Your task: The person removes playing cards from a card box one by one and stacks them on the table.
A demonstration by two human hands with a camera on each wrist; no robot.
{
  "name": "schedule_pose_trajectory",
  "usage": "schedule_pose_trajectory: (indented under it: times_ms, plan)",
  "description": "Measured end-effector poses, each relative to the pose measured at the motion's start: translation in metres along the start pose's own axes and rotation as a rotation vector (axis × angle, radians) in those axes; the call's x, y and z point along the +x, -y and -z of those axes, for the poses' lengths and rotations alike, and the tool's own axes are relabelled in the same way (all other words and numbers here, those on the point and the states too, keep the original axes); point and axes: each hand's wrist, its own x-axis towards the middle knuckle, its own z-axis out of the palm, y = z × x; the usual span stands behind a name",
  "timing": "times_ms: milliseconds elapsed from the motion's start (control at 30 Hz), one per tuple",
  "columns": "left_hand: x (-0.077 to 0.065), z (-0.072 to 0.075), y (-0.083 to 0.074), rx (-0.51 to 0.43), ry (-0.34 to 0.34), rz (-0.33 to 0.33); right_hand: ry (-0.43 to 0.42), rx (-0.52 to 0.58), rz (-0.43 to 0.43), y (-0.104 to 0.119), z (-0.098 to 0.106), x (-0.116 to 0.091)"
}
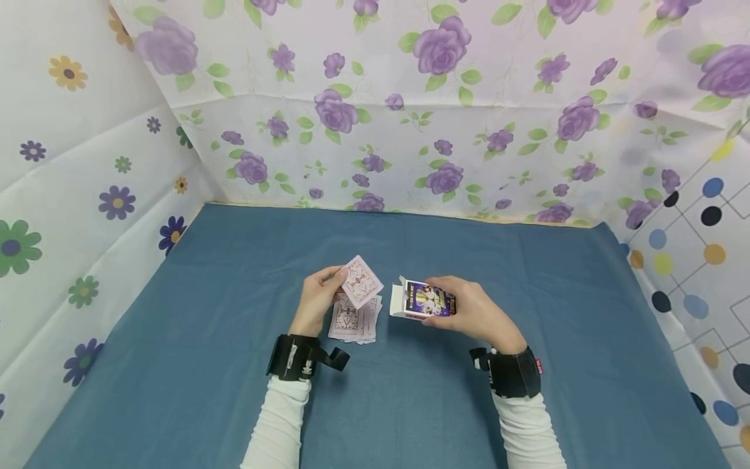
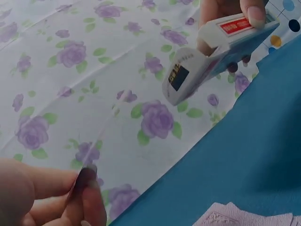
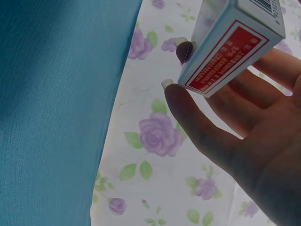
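One card [image 1: 361,283] is pinched by the left hand [image 1: 314,303], a loose pile [image 1: 348,320] is spread on the tabletop [image 1: 392,404] at the card's six o'clock, and an opened box [image 1: 429,299] is gripped by the right hand [image 1: 479,311] at three, those cards seemingly unboxed, any remainder inside hidden.

One box [image 1: 429,300] — one card pile [image 1: 354,324]

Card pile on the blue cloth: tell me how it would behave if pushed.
The card pile would probably slide apart, as its edges are uneven and no band shows. Lying low and flat, it seems unlikely to tip. Single cards are likely light and bendy: the held card looks thin edge-on in the left-wrist view.
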Motion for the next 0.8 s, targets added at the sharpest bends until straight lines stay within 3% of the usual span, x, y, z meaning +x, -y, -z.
schedule_pose_trajectory:
  times_ms: [233, 400, 567, 800]
  plan:
    - [-0.002, 0.005, 0.011, 0.277, 0.025, -0.014, 0.007, 0.0, -0.005, 0.001, -0.001, -0.001]
    - [-0.004, 0.005, 0.018, 0.475, -0.078, -0.02, 0.01, 0.005, 0.0, 0.001, -0.002, -0.001]
    - [-0.006, 0.005, 0.021, 0.586, -0.186, -0.047, 0.017, -0.004, -0.003, 0.002, -0.003, -0.001]
    - [-0.006, 0.003, 0.022, 0.695, -0.225, -0.018, 0.038, -0.004, -0.01, 0.004, -0.004, 0.0]
